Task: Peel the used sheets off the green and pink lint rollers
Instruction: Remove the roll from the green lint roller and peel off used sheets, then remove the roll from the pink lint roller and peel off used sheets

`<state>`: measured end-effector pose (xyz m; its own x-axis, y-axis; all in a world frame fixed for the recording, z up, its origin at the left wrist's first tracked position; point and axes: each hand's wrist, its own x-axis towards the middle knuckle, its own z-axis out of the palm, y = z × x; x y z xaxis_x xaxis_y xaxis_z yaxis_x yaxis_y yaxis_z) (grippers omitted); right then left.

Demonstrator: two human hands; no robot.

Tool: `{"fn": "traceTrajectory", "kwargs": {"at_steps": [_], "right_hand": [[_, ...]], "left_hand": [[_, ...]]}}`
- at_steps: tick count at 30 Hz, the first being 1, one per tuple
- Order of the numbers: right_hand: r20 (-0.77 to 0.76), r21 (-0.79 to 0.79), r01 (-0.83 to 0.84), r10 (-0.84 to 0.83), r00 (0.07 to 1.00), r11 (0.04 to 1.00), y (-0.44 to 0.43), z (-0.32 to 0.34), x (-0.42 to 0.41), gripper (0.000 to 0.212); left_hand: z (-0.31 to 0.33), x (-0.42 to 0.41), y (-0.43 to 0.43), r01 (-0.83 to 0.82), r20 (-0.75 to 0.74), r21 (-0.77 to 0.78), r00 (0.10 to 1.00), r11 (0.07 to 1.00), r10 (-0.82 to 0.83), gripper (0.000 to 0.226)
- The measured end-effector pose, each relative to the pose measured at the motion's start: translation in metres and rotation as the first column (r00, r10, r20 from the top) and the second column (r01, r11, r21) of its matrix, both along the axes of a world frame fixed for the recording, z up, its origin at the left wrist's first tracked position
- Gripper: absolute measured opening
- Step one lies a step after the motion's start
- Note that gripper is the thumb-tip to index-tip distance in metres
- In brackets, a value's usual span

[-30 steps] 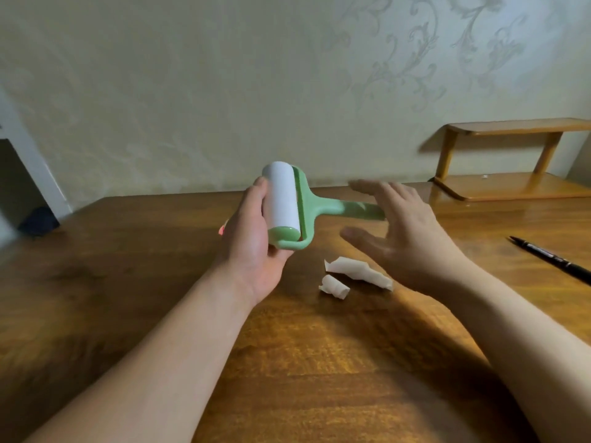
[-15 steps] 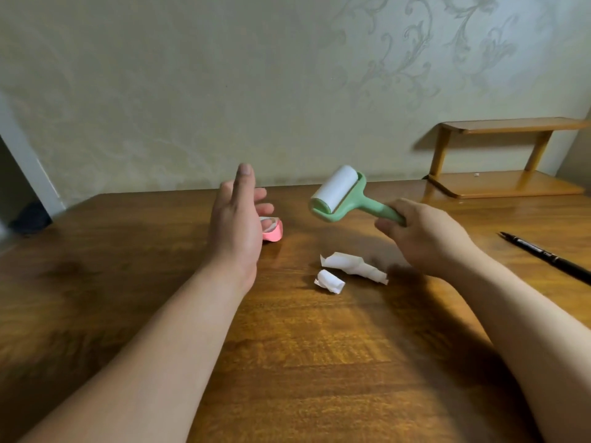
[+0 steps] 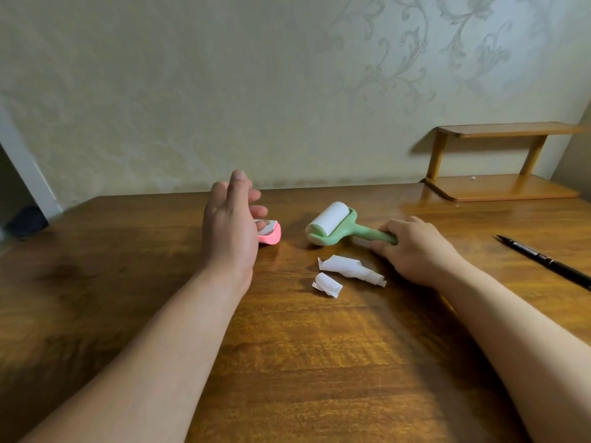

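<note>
Left hand raised over the counter, fingers straight and loosely spread, holding nothing; we note the pink lint roller just behind it, lying on the wood, mostly hidden by the palm; whether the fingers touch it we cannot tell. Right hand low at the counter, fingers curled round the handle of the green lint roller; the roller's white drum points away from us and to the left, its head down at the counter surface, contact not clear. Two crumpled white sheets lie in front of the green roller, between the two forearms; the larger sheet near the right hand, the smaller sheet just beside it, closer to us. A black pen lies well apart at right; a wooden shelf stands at the far right corner against the wall.
</note>
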<state>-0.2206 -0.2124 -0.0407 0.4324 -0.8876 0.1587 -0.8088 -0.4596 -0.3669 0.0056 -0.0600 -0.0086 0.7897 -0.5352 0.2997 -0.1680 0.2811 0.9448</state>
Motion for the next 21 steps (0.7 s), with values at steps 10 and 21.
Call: {"fn": "traceTrajectory", "kwargs": {"at_steps": [10, 21], "right_hand": [[0.269, -0.145, 0.041, 0.0, 0.963, 0.989, 0.014, 0.007, 0.01, 0.046], [0.439, -0.225, -0.039, 0.137, 0.888, 0.974, 0.039, 0.012, 0.024, 0.028]], "left_hand": [[0.036, 0.016, 0.016, -0.046, -0.031, -0.054, 0.999, 0.997, 0.045, 0.016], [-0.012, 0.061, 0.014, -0.224, 0.452, 0.746, 0.862, 0.626, -0.23, 0.081]]}}
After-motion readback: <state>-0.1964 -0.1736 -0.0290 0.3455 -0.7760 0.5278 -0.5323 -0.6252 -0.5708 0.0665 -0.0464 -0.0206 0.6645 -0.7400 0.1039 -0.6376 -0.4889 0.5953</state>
